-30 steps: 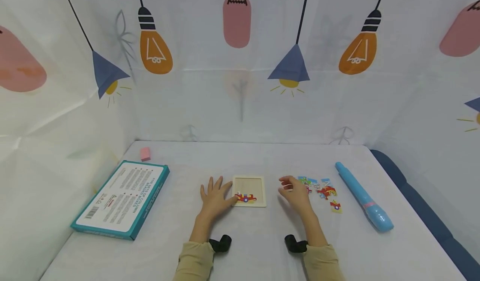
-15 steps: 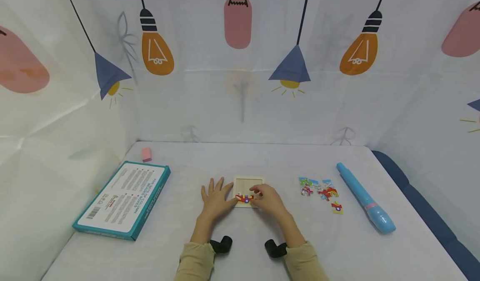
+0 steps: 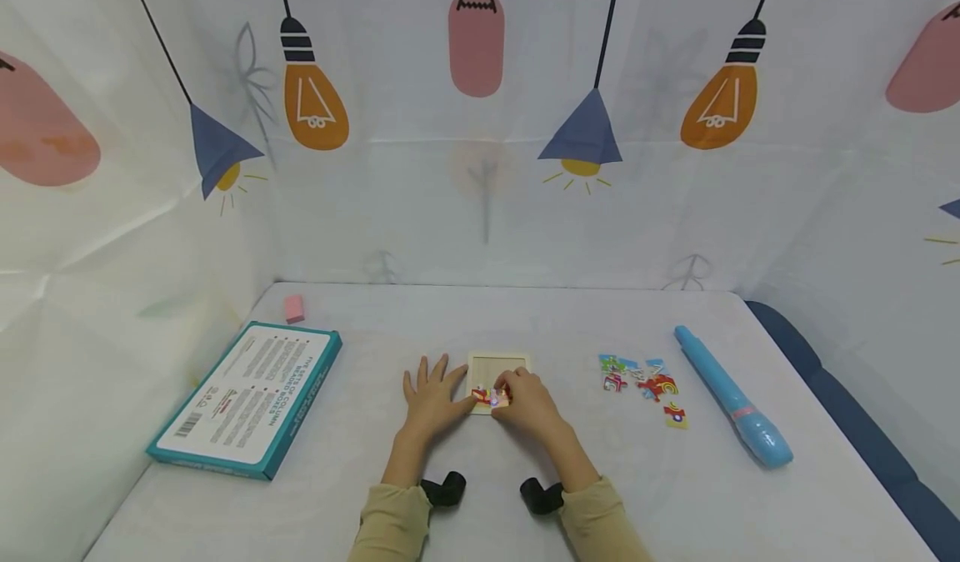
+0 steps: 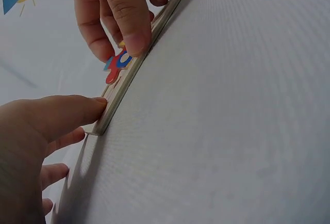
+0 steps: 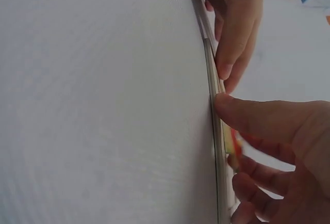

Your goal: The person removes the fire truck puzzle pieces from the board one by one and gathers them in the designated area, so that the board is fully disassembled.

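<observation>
A small wooden puzzle tray (image 3: 469,370) lies on the white table between both hands. My left hand (image 3: 431,397) rests flat with its fingers spread, and its thumb (image 4: 82,111) presses the tray's near left corner. Over the lower part of the tray, my right hand (image 3: 531,403) pinches a jigsaw piece (image 4: 119,65) printed in red and blue. The left wrist view shows this piece tilted up from the tray's bed, partly hidden by the fingers. My right thumb (image 5: 242,109) lies along the tray's near edge in the right wrist view.
Several loose jigsaw pieces (image 3: 660,385) lie to the right of the tray. Beyond them is a light-blue stick-shaped object (image 3: 731,399). A teal-edged flat box (image 3: 243,395) sits at the left, with a pink block (image 3: 293,308) behind it. White printed cloth hangs behind the table.
My right hand has come left from beside the loose pieces to the tray and now pinches a piece there, tilting it. My left hand has stayed at the tray's left edge.
</observation>
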Motion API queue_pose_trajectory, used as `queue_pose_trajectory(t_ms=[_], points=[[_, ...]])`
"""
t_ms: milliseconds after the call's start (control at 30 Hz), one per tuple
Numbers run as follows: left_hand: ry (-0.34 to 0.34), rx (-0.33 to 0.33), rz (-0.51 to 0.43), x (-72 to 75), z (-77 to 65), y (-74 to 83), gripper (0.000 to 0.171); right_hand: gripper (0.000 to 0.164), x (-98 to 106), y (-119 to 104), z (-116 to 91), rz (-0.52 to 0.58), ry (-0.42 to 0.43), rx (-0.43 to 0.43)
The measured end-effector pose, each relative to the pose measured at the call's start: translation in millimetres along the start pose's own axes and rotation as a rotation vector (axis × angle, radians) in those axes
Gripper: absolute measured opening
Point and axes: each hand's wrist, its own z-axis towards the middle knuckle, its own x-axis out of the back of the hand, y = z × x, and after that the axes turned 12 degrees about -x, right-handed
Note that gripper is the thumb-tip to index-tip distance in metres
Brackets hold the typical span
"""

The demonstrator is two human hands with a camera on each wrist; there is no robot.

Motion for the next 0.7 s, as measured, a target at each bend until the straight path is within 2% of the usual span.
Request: queue_pose_trajectory(t_ms=[133,367,600,700], points=[[0.009,-0.004,0.005,-0.1,0.1,0.2,0.058,0.031,1.0,-0.8,1.8,0.047,-0.023,0.006],[0.014,-0.007,-0.006,0.2,-0.9,-0.4,0.057,0.021,5.0,3.1,1.9,0.177,-0.041,0.027],[0.008,-0.004,-0.012,0.6,-1.0,0.2,0.058,0.019,20.0,16.9,3.1,0.364,-0.046,-0.080],[0.001,-0.001,-0.017,0.0,-0.2,0.0,0.058,0.019,30.9,27.0,2.6,0.405,-0.040,-0.122]])
